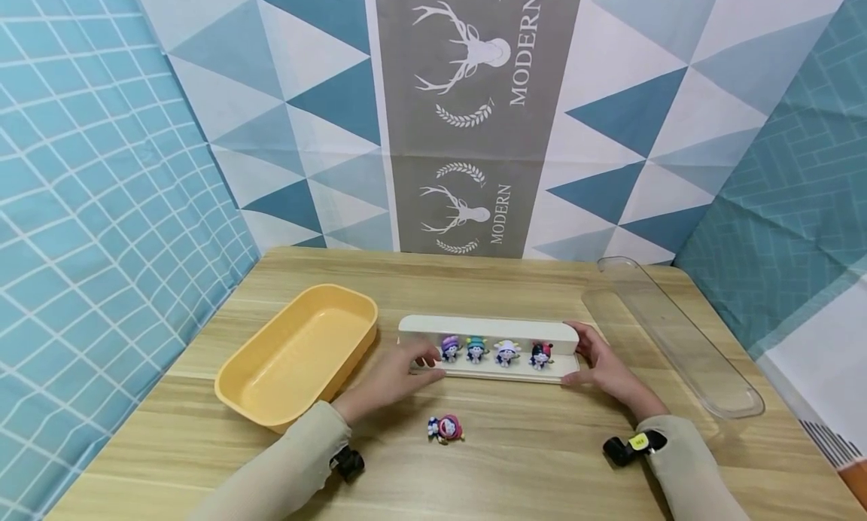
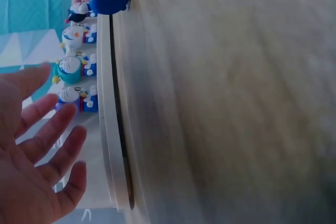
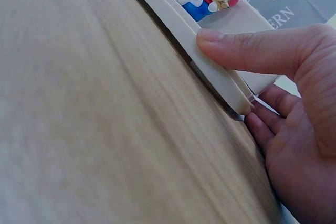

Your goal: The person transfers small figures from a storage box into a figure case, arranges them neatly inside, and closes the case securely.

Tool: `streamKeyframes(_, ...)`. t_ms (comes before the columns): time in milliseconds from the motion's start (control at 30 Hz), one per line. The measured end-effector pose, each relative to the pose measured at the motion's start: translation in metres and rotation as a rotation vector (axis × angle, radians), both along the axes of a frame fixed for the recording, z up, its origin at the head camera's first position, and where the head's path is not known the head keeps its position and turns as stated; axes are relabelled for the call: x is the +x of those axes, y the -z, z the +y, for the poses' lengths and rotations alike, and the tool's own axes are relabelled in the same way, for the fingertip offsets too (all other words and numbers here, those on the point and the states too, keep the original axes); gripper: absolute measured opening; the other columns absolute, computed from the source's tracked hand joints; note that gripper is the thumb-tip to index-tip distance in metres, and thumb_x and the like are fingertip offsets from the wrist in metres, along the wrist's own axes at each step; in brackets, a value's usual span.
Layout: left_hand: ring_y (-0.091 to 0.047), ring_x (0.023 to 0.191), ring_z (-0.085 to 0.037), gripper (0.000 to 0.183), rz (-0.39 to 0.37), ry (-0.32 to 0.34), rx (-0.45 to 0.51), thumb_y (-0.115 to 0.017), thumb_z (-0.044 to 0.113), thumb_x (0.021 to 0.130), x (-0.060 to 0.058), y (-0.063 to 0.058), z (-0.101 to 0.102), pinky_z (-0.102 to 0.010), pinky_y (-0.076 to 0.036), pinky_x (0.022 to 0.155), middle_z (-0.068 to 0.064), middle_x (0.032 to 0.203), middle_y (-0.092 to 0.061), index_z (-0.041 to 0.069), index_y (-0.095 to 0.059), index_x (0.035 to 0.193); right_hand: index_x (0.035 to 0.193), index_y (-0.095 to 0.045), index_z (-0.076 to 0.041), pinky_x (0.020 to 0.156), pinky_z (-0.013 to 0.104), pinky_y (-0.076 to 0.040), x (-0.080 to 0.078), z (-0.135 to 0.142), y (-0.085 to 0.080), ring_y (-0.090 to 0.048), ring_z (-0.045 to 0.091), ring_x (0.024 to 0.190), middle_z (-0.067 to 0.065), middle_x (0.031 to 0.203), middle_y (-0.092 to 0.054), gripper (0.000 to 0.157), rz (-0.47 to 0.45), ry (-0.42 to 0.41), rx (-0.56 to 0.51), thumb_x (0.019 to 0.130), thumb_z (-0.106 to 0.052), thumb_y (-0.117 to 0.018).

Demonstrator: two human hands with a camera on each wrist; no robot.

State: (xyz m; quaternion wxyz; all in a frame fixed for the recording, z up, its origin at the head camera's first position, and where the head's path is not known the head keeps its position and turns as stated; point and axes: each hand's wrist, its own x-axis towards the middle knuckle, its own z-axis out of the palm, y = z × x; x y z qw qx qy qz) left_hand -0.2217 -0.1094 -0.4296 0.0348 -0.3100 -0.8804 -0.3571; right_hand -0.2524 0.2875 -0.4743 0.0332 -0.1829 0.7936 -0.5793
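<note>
A cream display stand (image 1: 488,327) with a raised back holds several small cartoon cat figurines in a row. From the left they wear a purple hat (image 1: 450,342), a teal hat (image 1: 476,342), a white hat (image 1: 506,346) and a black-and-red hat (image 1: 542,348). My right hand (image 1: 606,370) grips the stand's right end, thumb on the front edge (image 3: 220,72) and fingers around the end. Loosely spread, my left hand (image 1: 396,374) hovers at the left end beside the purple-hatted figurine, holding nothing. Another figurine (image 1: 447,428) in a pink hood lies on the table in front.
An orange-yellow tub (image 1: 233,393) stands to the left of the stand. On the right lies a long clear plastic cover (image 1: 684,340). Patterned cloth walls (image 1: 325,129) rise behind and beside the wooden table (image 1: 528,468).
</note>
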Motion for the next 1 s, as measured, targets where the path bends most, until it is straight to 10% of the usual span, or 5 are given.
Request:
streamKeyframes(500,-0.060,0.087,-0.007,0.028,-0.141,0.283,-0.174,-0.075,0.031,0.090,0.007,0.000,0.013,-0.024,-0.050,0.081,0.004,0.094,-0.068,0.010,-0.070,0.107,0.149,-0.028,0.002,0.100,0.011,-0.030,0.001,0.000,-0.002,-0.041,-0.003,0.121,0.027,0.147,-0.040,0.098,-0.012,0.009,0.013,0.070,0.007,-0.085)
streamKeyframes(1000,-0.056,0.076,0.003,0.024,-0.234,0.367,-0.209,-0.083,0.025,0.083,0.013,0.000,0.021,-0.017,-0.048,0.072,0.016,0.082,-0.062,0.012,-0.069,0.098,0.149,-0.028,0.003,0.100,0.010,-0.030,0.002,0.000,-0.002,-0.042,-0.006,0.119,0.029,0.145,-0.040,0.098,0.007,0.006,0.013,0.069,0.007,-0.085)
